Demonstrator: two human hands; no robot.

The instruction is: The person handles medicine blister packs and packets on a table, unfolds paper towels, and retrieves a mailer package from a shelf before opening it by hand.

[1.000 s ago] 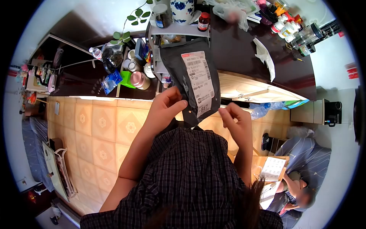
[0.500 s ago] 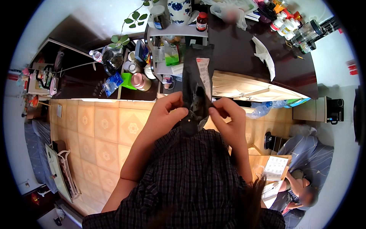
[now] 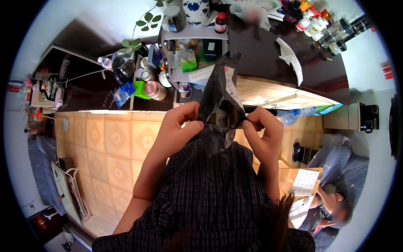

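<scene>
A black plastic mailing bag with a white printed label hangs between my hands in front of my chest. It is torn along its middle, and the tear gapes wide. Something pale and brownish shows inside, too covered to name. My left hand pinches the bag's left edge between thumb and fingers. The right hand pinches the opposite edge, beside the tear. The bag's lower end drops in crumpled folds against my checked shirt.
Ahead stands a dark cabinet top with a crumpled white paper. A shelf holds a blue-and-white vase and a red-lidded jar. To the left is a pink-lidded jar. Another person sits at a small table, lower right.
My hands have moved apart, the right one further right, and the tear in the bag has widened, showing more of its contents. The bag's upper end has tilted right.
</scene>
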